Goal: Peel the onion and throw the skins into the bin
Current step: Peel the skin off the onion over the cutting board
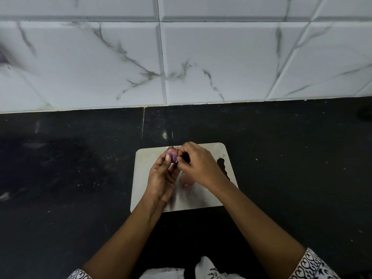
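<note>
A small purple onion (172, 155) is held up over the steel cutting board (145, 168). My left hand (161, 178) cups it from below and the left, thumb pressed on its front. My right hand (198, 164) comes in from the right, its fingertips pinched at the onion's top right side where the skin is. A pale pinkish piece of skin (186, 181) lies on the board under my right hand. No bin is in view.
The board lies on a black stone counter (70, 168) that runs to a white marble-tiled wall (161, 57) behind. A dark object (365, 112) shows at the right edge of the counter. A blurred purple shape (3, 56) sits at the far left.
</note>
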`<state>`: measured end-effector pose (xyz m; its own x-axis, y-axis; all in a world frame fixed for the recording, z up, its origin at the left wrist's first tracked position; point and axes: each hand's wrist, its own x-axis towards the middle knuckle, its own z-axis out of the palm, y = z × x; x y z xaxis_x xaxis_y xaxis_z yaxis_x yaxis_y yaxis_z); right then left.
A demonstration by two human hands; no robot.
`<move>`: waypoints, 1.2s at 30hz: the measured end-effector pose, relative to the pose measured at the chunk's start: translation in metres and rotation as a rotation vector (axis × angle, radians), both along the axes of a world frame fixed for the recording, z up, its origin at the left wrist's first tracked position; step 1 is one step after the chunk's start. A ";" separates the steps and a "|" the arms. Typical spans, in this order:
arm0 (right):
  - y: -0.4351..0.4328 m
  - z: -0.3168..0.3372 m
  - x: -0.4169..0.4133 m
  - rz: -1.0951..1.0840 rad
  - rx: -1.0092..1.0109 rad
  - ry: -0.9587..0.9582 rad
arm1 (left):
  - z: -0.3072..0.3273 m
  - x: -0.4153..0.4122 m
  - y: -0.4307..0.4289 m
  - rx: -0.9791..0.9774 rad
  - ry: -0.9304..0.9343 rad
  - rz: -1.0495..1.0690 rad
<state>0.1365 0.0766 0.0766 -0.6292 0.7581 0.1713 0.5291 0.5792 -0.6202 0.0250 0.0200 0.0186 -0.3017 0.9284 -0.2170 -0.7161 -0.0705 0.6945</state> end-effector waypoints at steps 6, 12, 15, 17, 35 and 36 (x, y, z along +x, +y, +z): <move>-0.007 -0.016 0.012 -0.094 -0.011 0.111 | 0.007 -0.001 0.002 -0.046 -0.082 0.007; 0.003 -0.004 0.021 -0.133 -0.079 0.106 | 0.011 0.002 0.000 -0.113 -0.157 0.002; 0.006 -0.002 0.023 -0.129 -0.053 -0.035 | 0.010 0.002 -0.001 -0.124 -0.175 0.007; 0.004 -0.001 0.022 -0.152 -0.026 0.019 | 0.010 0.003 -0.001 -0.120 -0.178 0.015; 0.035 0.035 0.014 0.417 0.368 -0.272 | 0.027 -0.005 -0.002 -0.252 0.101 -0.147; 0.034 0.035 0.014 0.440 0.407 -0.294 | 0.027 -0.005 -0.002 -0.261 0.112 -0.156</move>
<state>0.1505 0.1108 0.1118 -0.9294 0.3310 0.1632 0.3035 0.9371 -0.1723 0.0197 0.0182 0.0456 -0.1959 0.8825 -0.4275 -0.6223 0.2250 0.7497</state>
